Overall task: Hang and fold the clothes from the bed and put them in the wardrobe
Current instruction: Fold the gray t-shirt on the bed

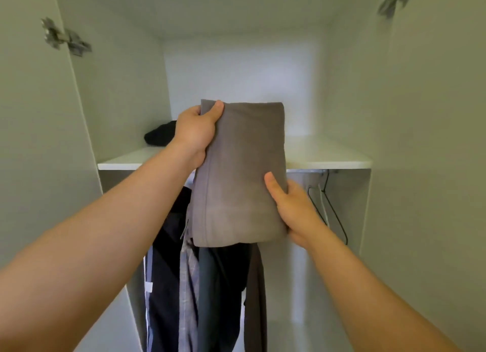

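The open wardrobe (pixel 118 88) fills the view and already holds a good part of the job. A row of dark and checked hanging clothes (pixel 210 286) sits on the rail (pixel 305 171) from 6 to 7 o'clock, so the hanging part looks well along. Above the rail, the white shelf (pixel 328 157) runs from 9 to 3 o'clock and carries one item so far, a black garment (pixel 160 136) lying at 9 o'clock near the left wall.

The piece in hand is a folded grey garment (pixel 242 167), held upright at the centre. It is in front of the shelf's edge and not yet resting on it. The left hand (pixel 194 133) grips its upper left corner at 11 o'clock. The right hand (pixel 294 207) grips its lower right edge at 4 o'clock. Each thumb lies on the front of the cloth, and the fingers wrap behind it, out of sight. What seems left for this piece is to lay it flat on the shelf. The bed is out of view, so how many clothes remain cannot be told.

The shelf from 12 to 3 o'clock is bare white board, with room beside the black garment. The shelf's front edge is the one thing the bundle must be lifted over. Two thin hangers (pixel 326 215) with nothing on them hang at 4 o'clock, just behind the right hand. Metal door hinges (pixel 65 37) show at 10 and 1 o'clock, well apart from the hands.
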A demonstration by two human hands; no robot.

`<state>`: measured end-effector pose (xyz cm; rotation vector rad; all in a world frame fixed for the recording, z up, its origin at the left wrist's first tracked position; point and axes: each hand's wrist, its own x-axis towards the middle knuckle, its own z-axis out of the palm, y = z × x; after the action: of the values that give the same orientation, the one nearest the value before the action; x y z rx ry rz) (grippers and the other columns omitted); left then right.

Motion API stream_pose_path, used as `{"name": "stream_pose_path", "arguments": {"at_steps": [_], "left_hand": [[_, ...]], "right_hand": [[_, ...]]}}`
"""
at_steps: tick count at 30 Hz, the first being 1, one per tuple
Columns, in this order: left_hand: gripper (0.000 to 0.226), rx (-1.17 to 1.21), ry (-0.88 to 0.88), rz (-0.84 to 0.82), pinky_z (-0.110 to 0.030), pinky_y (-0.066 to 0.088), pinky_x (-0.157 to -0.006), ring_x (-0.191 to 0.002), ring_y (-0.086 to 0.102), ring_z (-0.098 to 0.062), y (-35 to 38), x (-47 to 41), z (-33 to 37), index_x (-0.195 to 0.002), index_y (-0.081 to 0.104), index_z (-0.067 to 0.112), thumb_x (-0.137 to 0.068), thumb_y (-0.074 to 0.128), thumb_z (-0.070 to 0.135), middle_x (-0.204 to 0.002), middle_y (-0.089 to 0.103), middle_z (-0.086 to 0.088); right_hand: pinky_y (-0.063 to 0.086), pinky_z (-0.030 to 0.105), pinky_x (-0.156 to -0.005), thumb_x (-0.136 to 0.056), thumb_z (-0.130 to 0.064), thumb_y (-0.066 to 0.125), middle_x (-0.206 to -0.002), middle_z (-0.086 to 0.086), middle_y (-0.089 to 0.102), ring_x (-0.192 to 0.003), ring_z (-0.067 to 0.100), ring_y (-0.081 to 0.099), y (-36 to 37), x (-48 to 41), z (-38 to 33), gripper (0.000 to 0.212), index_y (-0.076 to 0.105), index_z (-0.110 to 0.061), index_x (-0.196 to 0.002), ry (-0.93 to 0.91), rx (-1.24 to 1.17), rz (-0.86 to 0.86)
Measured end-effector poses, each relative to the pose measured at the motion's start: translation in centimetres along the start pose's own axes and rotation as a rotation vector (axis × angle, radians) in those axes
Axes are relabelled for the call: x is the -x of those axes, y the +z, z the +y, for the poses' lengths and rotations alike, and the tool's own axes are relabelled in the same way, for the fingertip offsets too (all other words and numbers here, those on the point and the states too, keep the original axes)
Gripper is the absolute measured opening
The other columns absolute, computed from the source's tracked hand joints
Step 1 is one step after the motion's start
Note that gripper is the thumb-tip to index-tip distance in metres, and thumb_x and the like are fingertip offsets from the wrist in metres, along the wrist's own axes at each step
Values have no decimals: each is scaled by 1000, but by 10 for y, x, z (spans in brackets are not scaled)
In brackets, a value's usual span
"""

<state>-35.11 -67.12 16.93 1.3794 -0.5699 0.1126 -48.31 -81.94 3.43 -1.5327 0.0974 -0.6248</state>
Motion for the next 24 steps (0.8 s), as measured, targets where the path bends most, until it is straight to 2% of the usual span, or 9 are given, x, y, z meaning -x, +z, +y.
{"name": "stream_pose_path", "arguments": {"at_steps": [5,9,12,16,18,19,21,23,24], "left_hand": [[29,28,-129,24,-36,61,-81,-92,72,-19,59,-68,-7,-104,72,14,-90,75,40,-106,75,-4],[45,-1,-226,48,-37,58,-91,-100,68,-20,92,-109,-28,-126,64,10,-93,72,39,-117,69,-4],[40,-8,-291,10,-35,58,-85,-98,69,-20,109,-136,-50,-127,65,11,-96,68,37,-116,70,-4],[37,-10,-400,-49,-28,56,-66,-85,70,-15,139,-166,-75,-121,67,12,-97,66,40,-103,74,-1],[34,-39,-408,-82,-26,52,-59,-79,68,-15,157,-182,-87,-120,66,13,-99,64,39,-98,72,1],[35,-84,-392,-94,-27,52,-61,-83,67,-17,169,-190,-93,-124,63,12,-100,60,37,-101,70,-1],[49,-363,-270,-116,-37,53,-86,-114,62,-29,192,-204,-106,-143,46,6,-103,52,34,-132,60,-12],[63,-800,26,-167,-46,38,-109,-139,40,-37,215,-211,-115,-154,28,6,-104,47,39,-156,36,-17],[61,-869,164,-309,-44,32,-114,-144,35,-35,229,-212,-117,-155,28,8,-106,43,40,-160,31,-14]], "right_hand": [[54,18,-59,-87,-59,70,-92,-7,76,-80,7,72,-54,-64,-37,45,74,-17,-99,-38,261,192],[58,33,-74,-85,-61,71,-91,5,74,-85,20,70,-80,-108,-49,55,75,-6,-91,12,429,220],[49,31,-64,-82,-66,70,-90,8,70,-87,24,67,-102,-137,-50,65,70,-1,-91,22,564,274],[34,29,-52,-83,-68,66,-74,4,60,-75,25,59,-124,-165,-58,61,60,-7,-80,50,829,328],[33,31,-52,-85,-68,65,-72,4,56,-71,26,54,-133,-180,-65,60,52,-10,-73,81,962,378],[35,31,-56,-87,-66,64,-78,6,58,-75,28,53,-136,-186,-69,58,49,-12,-73,92,1038,420],[42,35,-72,-91,-60,61,-102,13,63,-91,33,56,-139,-195,-69,48,54,-13,-86,66,1291,568],[42,41,-86,-95,-53,57,-120,14,61,-112,36,56,-132,-202,-63,43,60,-13,-110,-36,1553,639],[40,40,-84,-96,-51,55,-117,13,62,-115,36,57,-127,-206,-59,42,62,-12,-111,-64,1583,583]]}}
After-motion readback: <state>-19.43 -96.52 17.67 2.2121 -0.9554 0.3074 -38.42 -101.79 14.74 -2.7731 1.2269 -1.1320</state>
